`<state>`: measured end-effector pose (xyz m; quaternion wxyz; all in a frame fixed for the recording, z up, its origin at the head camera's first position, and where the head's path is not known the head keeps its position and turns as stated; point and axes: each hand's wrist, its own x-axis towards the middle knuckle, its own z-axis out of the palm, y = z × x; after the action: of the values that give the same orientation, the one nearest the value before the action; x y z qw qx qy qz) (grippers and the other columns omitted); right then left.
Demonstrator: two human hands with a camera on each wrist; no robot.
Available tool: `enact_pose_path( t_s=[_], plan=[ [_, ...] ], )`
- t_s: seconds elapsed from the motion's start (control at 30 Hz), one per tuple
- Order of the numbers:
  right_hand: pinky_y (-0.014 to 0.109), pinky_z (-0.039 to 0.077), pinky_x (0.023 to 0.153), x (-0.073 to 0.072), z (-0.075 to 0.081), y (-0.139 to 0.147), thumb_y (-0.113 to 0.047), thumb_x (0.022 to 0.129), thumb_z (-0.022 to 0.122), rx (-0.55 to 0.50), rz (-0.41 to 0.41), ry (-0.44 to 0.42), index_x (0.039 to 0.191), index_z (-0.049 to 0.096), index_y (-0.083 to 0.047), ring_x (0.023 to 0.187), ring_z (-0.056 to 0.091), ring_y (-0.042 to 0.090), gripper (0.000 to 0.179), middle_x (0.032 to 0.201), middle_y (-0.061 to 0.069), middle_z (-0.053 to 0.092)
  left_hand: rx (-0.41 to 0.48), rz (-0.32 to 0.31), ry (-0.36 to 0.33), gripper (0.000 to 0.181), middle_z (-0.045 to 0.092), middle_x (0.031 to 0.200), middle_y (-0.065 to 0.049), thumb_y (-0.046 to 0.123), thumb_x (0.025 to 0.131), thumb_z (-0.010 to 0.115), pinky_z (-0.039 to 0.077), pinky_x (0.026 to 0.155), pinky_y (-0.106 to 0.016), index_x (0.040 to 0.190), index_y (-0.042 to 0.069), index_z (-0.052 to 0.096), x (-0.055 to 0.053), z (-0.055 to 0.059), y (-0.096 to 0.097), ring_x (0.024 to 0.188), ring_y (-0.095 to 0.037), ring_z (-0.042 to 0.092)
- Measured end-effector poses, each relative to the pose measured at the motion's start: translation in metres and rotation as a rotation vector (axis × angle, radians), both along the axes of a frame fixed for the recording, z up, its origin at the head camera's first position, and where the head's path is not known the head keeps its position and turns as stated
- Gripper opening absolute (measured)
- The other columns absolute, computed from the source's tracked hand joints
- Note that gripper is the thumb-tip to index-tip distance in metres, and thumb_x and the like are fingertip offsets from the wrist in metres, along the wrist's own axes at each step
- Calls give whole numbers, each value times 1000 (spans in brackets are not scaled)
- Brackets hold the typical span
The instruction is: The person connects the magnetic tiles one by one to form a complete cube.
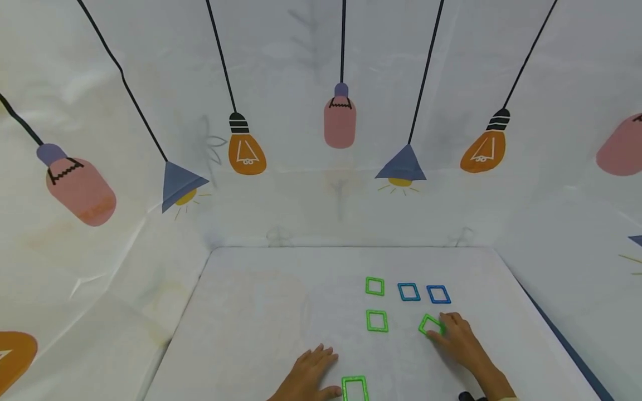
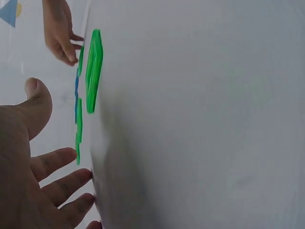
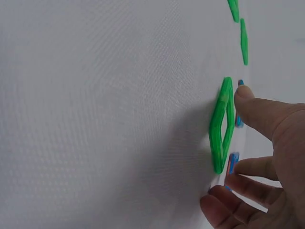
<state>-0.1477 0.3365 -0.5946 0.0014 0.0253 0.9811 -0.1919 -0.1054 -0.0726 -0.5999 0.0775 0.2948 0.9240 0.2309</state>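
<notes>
My right hand (image 1: 458,341) reaches over a green square frame (image 1: 422,322), thumb and fingers spread around it on the white table. In the right wrist view that green frame (image 3: 217,126) shows between the thumb and the loosely bent fingers, with no grip around it. My left hand (image 1: 311,374) lies low over the table with its fingers extended and spread. Beside its thumb is a green rectangular frame (image 1: 354,379), the nearest piece to it. Nothing is held in the left palm, as the left wrist view of the hand (image 2: 33,176) shows.
Farther back lie two green square frames, one behind (image 1: 375,279) and one in front (image 1: 377,312). To their right are a teal-blue frame (image 1: 408,284) and a blue frame (image 1: 437,287). A printed sheet (image 1: 301,211) with lamp pictures stands around the white table (image 1: 251,323).
</notes>
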Motion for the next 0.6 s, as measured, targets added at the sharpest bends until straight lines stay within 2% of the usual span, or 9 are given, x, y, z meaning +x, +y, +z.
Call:
enact_pose_path(
  t_s=[0.07, 0.17, 0.3, 0.47, 0.6],
  plan=[
    [52, 53, 83, -4, 0, -2, -44, 89, 72, 1, -24, -42, 134, 49, 15, 103, 53, 39, 79, 126, 32, 50, -2, -21, 55, 73, 57, 145, -6, 69, 89, 54, 43, 108, -54, 139, 16, 56, 2, -4, 3, 137, -31, 50],
    [46, 53, 77, -6, 1, -4, -45, 87, 74, 7, -47, -65, 135, 47, 17, 98, 51, 36, 82, 125, 34, 46, 7, -51, 176, 70, 59, 142, -7, 68, 89, 56, 47, 103, -53, 135, 15, 59, 4, -12, 7, 133, -31, 54],
    [42, 51, 73, -7, 2, -5, -39, 87, 76, 18, -34, -39, 131, 50, 18, 94, 51, 33, 76, 120, 34, 48, 13, -71, 311, 67, 60, 140, -7, 69, 88, 56, 49, 98, -54, 132, 18, 61, 6, -23, 9, 129, -32, 57],
    [42, 51, 72, -7, -2, -5, -28, 85, 79, 44, -2, 22, 121, 61, 15, 92, 52, 33, 59, 111, 29, 53, 45, -76, 355, 62, 57, 144, -6, 69, 94, 45, 48, 98, -56, 133, 23, 60, 7, -35, 10, 132, -32, 56],
    [37, 48, 68, -7, -4, -5, -27, 83, 80, 23, -24, 12, 118, 61, 14, 89, 50, 29, 57, 104, 23, 55, 99, -62, 379, 58, 57, 145, -5, 67, 98, 39, 48, 97, -59, 132, 25, 60, 9, -41, 13, 132, -33, 56]
  ],
)
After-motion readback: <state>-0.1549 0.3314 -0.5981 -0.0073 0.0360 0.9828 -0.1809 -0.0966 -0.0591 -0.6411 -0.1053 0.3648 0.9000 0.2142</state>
